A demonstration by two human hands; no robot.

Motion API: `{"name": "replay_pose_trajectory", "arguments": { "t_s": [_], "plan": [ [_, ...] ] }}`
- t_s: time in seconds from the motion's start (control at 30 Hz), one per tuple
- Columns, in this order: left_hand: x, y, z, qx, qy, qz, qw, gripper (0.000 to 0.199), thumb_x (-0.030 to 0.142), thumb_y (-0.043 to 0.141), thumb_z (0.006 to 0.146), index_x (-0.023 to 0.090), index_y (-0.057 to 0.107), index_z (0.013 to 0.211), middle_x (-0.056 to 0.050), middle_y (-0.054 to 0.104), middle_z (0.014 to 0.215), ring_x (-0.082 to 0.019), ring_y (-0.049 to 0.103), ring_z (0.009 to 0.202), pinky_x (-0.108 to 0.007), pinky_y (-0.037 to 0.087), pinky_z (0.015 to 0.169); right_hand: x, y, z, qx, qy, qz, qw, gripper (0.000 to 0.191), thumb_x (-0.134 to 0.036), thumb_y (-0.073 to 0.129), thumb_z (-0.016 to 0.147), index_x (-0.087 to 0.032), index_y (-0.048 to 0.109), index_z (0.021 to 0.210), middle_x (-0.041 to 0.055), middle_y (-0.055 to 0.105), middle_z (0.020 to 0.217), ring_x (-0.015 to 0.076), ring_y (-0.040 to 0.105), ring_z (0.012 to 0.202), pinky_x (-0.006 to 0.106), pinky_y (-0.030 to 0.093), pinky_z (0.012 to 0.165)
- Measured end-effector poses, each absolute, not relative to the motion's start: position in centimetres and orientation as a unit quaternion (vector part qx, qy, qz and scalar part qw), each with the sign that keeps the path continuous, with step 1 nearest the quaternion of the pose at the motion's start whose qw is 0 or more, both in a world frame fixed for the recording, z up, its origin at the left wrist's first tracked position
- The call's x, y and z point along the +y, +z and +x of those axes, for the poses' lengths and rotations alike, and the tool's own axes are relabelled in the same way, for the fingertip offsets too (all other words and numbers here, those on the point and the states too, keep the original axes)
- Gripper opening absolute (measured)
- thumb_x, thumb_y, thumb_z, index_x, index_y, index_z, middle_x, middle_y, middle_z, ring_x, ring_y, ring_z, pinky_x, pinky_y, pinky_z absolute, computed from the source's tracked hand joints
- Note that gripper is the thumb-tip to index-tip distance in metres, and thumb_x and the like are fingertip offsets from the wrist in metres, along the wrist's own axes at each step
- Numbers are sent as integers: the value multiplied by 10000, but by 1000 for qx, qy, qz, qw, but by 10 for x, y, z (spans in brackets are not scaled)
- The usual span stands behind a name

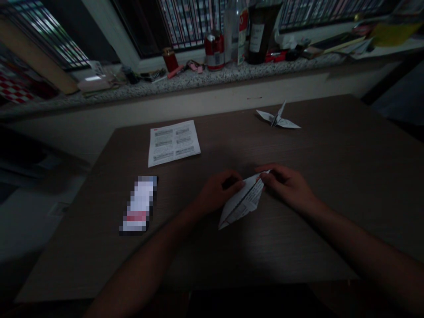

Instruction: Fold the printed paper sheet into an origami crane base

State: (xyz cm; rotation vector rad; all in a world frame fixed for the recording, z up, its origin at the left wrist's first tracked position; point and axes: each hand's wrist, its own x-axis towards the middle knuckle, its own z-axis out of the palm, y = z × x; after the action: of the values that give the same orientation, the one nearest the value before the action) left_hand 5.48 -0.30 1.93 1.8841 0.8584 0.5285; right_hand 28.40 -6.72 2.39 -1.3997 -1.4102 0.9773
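A folded piece of printed paper point(243, 202), roughly diamond-shaped, is held between both hands above the brown table point(198, 260). My left hand point(220, 190) pinches its upper left edge with thumb and fingers. At the paper's upper right tip, my right hand point(286, 183) grips it between thumb and forefinger. The lower tip of the paper points toward the front left. A folded paper crane point(277, 121) with spread wings rests near the back of the table. Left of the hands lies a flat printed sheet point(174, 142).
A phone point(139, 204) with a lit, pixelated screen lies left of my left forearm. Behind the table, a speckled stone windowsill point(185, 81) holds a red can point(214, 51), a dark bottle point(260, 33), a clear bottle point(236, 33) and small items.
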Motion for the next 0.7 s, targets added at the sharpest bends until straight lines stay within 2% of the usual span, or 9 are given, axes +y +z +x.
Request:
{"name": "replay_pose_trajectory", "arguments": {
  "t_s": [0.13,0.3,0.47,0.7],
  "plan": [
    [-4,19,57,353,209,773,484,260,435,620,974,186,692,994,-10,706,925,-155,631,831,-270,485,763,-67,25,282,-542,411,-570,460,275,-335,684,879,-254,719,1140,-2,698,743,208,690,708,334,560,657],
    [-4,20,56,351,208,771,489,247,420,622,970,181,682,991,-11,698,931,-152,623,824,-271,482,758,-66,22,280,-491,467,-559,478,209,-348,697,866,-237,711,1043,9,742,807,194,707,715,326,576,674],
    [-5,20,55,339,210,774,492,252,432,610,969,185,661,978,-11,689,922,-161,628,842,-272,482,768,-65,18,277,-442,510,-543,499,305,-375,722,848,-226,677,1110,3,754,791,182,711,690,315,586,667],
    [-7,17,57,330,216,780,486,178,347,602,939,187,650,1000,-16,698,944,-168,637,859,-278,494,785,-66,13,275,-439,537,-528,489,250,-444,743,839,-208,718,920,32,770,827,170,709,704,302,588,673]
  ]
}}
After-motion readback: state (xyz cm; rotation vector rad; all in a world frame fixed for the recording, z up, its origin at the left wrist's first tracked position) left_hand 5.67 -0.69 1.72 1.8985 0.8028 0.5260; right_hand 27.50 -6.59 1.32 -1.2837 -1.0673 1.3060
